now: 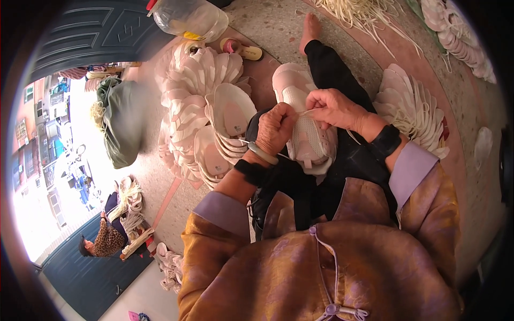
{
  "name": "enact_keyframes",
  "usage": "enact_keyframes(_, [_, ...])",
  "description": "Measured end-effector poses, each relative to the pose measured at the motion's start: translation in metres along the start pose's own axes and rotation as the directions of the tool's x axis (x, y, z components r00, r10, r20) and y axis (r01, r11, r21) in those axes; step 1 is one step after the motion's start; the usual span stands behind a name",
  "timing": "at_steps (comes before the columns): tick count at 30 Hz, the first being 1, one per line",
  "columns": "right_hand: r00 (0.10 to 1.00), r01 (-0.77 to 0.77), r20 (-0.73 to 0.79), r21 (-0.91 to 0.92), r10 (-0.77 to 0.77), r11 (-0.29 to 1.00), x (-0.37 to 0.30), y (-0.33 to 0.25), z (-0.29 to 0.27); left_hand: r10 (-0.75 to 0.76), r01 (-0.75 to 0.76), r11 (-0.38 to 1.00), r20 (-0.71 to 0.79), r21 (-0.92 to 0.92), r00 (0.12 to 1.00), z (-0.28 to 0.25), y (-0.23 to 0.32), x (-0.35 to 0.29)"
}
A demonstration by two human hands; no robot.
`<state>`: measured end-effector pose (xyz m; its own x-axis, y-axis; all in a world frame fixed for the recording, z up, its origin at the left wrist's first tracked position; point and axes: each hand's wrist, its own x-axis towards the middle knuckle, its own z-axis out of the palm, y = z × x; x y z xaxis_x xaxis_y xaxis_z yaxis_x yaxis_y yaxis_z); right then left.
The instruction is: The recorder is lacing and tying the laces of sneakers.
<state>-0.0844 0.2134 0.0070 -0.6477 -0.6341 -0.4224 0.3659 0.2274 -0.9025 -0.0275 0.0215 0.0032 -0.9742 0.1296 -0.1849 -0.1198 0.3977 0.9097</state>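
Note:
A pale pink and white shoe upper (315, 140) lies across my lap, its toe pointing away from me. Over its lacing area, my left hand (277, 127) is closed with the fingertips pinched together. My right hand (336, 109) is closed too, thumb and fingers pinching a thin cream shoelace (305, 113) that runs between the hands. Part of the upper is hidden behind my fingers. Another length of lace hangs beside my left wrist. Close to my left forearm stand nested shoe uppers (231, 109), their pale insides facing up.
A large fanned heap of uppers (182, 91) spreads on the left, with another stack (411, 107) on the right. Beyond lie loose laces (364, 16), a clear plastic jar (193, 21) and a slipper (249, 52). A green sack (123, 128) and a seated person (107, 235) are near the doorway.

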Motion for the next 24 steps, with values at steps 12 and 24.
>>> enact_keyframes(12, [0.991,0.084,-0.091,-0.172,-0.101,0.981,-0.028,0.012,-0.006,-0.516,0.404,0.847,-0.347,-0.346,0.783,-0.181,-0.055,-0.115])
enact_keyframes(24, [0.866,0.245,-0.133,-0.728,-0.483,0.64,-0.035,0.021,0.0,0.167,-0.098,0.847,-0.087,0.523,0.982,-0.067,0.016,-0.061])
